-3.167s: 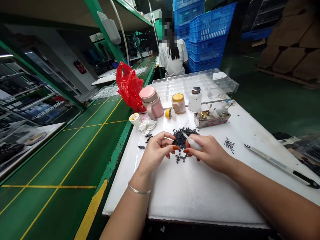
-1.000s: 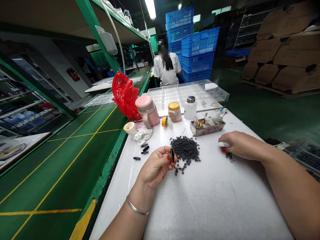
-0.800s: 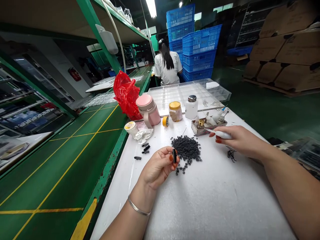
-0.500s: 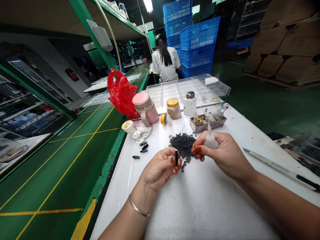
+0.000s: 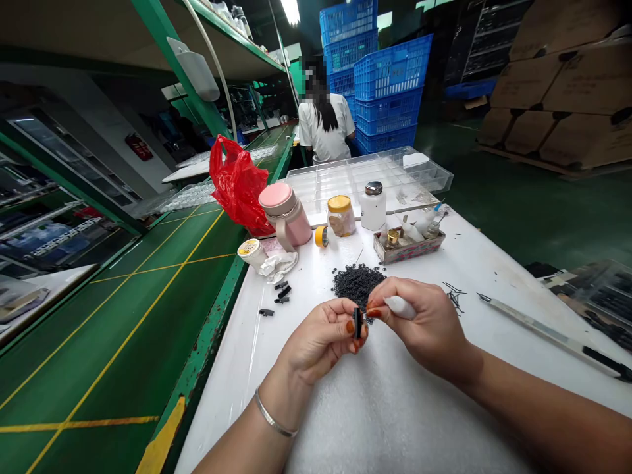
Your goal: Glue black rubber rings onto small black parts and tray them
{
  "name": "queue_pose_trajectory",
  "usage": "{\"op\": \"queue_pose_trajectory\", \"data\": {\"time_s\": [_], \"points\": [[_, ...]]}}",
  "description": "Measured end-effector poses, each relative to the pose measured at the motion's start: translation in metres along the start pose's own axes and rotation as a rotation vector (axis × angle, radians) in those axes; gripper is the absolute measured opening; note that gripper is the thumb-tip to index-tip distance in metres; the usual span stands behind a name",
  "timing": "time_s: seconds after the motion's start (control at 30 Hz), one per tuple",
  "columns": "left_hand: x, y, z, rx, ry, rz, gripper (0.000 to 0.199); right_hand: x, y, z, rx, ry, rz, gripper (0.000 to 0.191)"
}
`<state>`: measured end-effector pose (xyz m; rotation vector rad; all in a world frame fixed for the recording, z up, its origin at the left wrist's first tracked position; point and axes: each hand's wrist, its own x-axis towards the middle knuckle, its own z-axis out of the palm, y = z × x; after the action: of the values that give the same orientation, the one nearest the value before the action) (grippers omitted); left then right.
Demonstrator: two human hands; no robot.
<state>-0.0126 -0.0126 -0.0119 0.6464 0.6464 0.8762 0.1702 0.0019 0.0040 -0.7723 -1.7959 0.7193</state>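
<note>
My left hand [image 5: 320, 337] is closed, pinching a small black plastic piece [image 5: 357, 322] upright between thumb and fingers. My right hand [image 5: 428, 322] grips a small white squeeze bottle [image 5: 401, 307], most of it tucked inside the palm. The thumb and fingertips of this hand meet right beside the black piece; anything tiny between them is too small to make out. Just behind both hands lies a heap of small black rings [image 5: 356, 282]. Several similar black pieces [image 5: 283, 289] rest on the white table to the left.
Across the table's back stand a pink mug [image 5: 296, 220], a yellow-lidded jar [image 5: 340, 217], a white bottle [image 5: 374, 209] and a box of small bottles [image 5: 412, 249]. Thin black sticks [image 5: 455, 299] and a long pen-like tool [image 5: 538, 329] lie right. A green conveyor [image 5: 123, 316] runs left.
My right hand has moved left and down to meet the left hand, and the squeeze bottle has tipped from upright to lying over. The thin black sticks have come into view.
</note>
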Motion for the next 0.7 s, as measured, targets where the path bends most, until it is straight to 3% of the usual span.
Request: {"op": "queue_pose_trajectory", "data": {"time_s": [0.13, 0.33, 0.4, 0.57, 0.7], "points": [[0.001, -0.002, 0.002, -0.007, 0.031, 0.006, 0.035, 0.000, 0.001, 0.001, -0.126, 0.003, -0.305, 0.015], [0.001, -0.003, 0.004, 0.005, 0.076, 0.038, 0.034, 0.000, -0.001, 0.002, -0.264, -0.020, -0.473, 0.017], [0.001, -0.003, 0.003, 0.013, 0.094, 0.044, 0.035, -0.001, -0.001, 0.003, -0.218, -0.019, -0.433, 0.018], [0.002, -0.005, 0.000, 0.078, 0.150, 0.085, 0.034, -0.005, 0.002, 0.009, 0.031, -0.055, -0.071, 0.013], [0.004, -0.005, -0.002, 0.077, 0.178, 0.131, 0.037, -0.006, 0.004, 0.012, 0.050, -0.055, 0.046, 0.016]]}}
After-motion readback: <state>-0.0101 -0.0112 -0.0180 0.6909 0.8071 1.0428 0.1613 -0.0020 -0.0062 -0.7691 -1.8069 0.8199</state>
